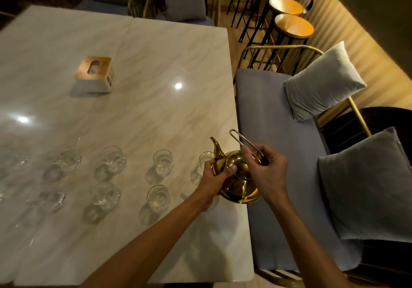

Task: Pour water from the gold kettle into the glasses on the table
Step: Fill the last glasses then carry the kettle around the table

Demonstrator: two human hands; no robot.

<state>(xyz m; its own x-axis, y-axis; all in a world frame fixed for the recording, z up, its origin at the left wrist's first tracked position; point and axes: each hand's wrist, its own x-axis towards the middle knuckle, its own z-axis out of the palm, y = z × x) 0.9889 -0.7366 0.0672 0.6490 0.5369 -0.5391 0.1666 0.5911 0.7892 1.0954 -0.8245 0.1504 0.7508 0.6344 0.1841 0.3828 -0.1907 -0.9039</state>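
The gold kettle (239,187) is near the right edge of the marble table (156,64), its spout pointing up and away. My left hand (215,176) grips its body and lid from the left, thumb on the lid. My right hand (266,169) is closed around the thin wire handle (242,139), which tilts back to the upper left. Several clear glasses stand in two rows left of the kettle: one (163,161), another (159,196), a third (112,158). One glass (204,160) is partly hidden behind my left hand.
A wooden-topped tissue box (94,73) sits further back on the table. Right of the table is a grey bench (278,142) with two grey cushions (323,80). Round bar stools (294,25) line the far right. Grey chairs stand behind the table.
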